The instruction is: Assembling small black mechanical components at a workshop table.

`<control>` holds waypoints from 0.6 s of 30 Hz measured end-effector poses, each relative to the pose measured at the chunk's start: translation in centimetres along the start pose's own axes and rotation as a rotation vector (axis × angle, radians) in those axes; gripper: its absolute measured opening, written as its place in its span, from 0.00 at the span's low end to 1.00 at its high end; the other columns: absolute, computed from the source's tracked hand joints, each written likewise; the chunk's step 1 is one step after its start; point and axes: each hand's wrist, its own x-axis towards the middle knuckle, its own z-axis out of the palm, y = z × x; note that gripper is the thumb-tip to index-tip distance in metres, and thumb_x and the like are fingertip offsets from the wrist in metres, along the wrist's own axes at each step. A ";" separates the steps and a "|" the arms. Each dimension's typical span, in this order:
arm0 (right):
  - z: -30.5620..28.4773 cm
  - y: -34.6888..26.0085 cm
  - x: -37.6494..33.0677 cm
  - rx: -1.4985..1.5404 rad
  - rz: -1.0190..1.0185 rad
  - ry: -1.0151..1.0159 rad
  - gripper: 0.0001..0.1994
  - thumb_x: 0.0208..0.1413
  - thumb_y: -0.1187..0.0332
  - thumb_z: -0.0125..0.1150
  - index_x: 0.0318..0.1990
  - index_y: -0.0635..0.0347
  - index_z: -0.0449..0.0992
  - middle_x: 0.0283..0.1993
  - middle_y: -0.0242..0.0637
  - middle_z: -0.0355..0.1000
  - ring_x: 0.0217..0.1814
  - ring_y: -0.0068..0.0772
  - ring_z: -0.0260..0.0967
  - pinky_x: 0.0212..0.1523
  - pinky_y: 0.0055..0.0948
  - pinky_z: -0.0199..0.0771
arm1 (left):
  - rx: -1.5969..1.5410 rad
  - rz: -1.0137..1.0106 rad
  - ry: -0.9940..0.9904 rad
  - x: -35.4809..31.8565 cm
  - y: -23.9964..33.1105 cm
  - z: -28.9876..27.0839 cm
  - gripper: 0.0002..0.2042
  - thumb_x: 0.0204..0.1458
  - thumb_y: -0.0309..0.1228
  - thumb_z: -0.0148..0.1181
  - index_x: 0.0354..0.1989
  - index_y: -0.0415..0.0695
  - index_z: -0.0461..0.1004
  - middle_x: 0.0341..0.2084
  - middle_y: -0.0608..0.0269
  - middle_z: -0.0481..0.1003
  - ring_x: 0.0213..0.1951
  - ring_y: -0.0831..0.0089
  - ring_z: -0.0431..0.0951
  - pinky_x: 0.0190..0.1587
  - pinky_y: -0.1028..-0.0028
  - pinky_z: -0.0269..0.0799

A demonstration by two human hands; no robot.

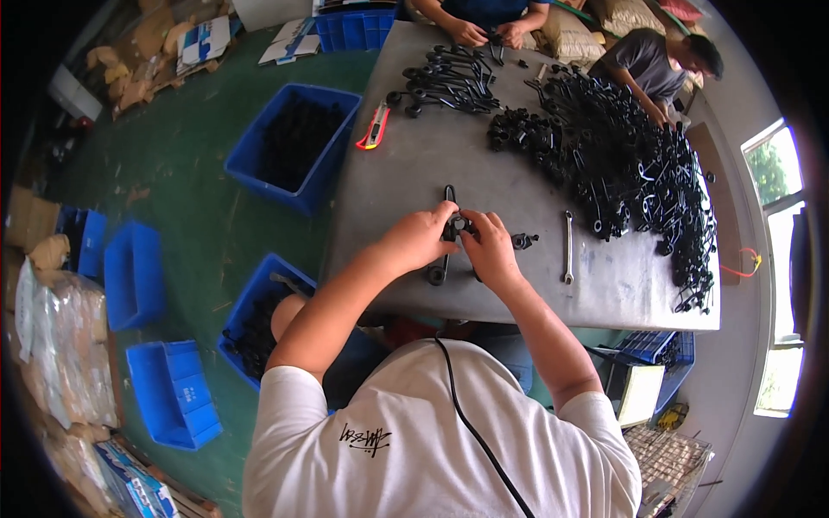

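We pinch the black bracket with the fingers of our left hand and right hand clamped on it, steadying it flat against the bench while aligning parts.

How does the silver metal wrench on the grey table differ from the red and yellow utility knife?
The silver metal wrench lies right of both hands, near the big black parts heap; the red and yellow utility knife lies farther off, by the table's left edge. The wrench is slim and plain metal, the knife thicker and coloured. Both rest untouched on the grey table.
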 end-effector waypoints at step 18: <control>-6.8 9.0 -2.0 -0.407 -0.250 0.056 0.14 0.53 0.69 0.66 0.48 0.57 0.78 0.46 0.38 0.70 0.52 0.44 0.69 0.50 0.42 0.72 | -0.153 -0.090 -0.030 0.4 -0.3 -0.2 0.23 0.51 0.34 0.71 0.54 0.47 0.71 0.36 0.54 0.80 0.38 0.60 0.81 0.43 0.65 0.75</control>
